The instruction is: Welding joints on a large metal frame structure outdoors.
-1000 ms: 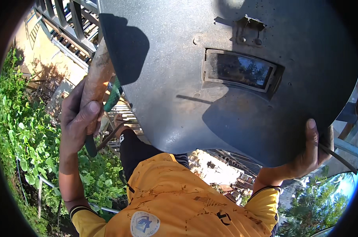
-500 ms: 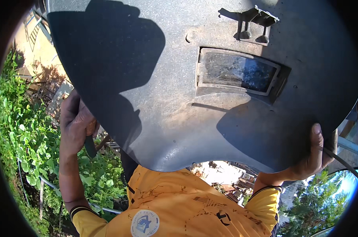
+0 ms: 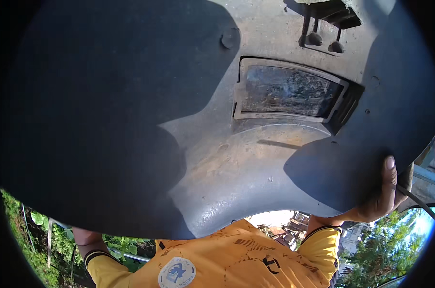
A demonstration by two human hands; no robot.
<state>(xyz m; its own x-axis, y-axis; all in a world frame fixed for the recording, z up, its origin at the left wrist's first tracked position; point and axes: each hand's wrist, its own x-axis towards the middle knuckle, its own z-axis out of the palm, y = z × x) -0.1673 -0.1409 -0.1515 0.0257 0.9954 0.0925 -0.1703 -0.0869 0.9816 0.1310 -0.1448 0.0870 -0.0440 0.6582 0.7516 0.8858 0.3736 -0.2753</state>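
Dark grey welding mask, spanning the frame from far left to right, its rectangular window right of upper centre. The right hand, lower right, is closed on the mask's edge, thumb across the front face; the left hand lies hidden, its grip indeterminable.

A scuffed grey welding shield is held up.
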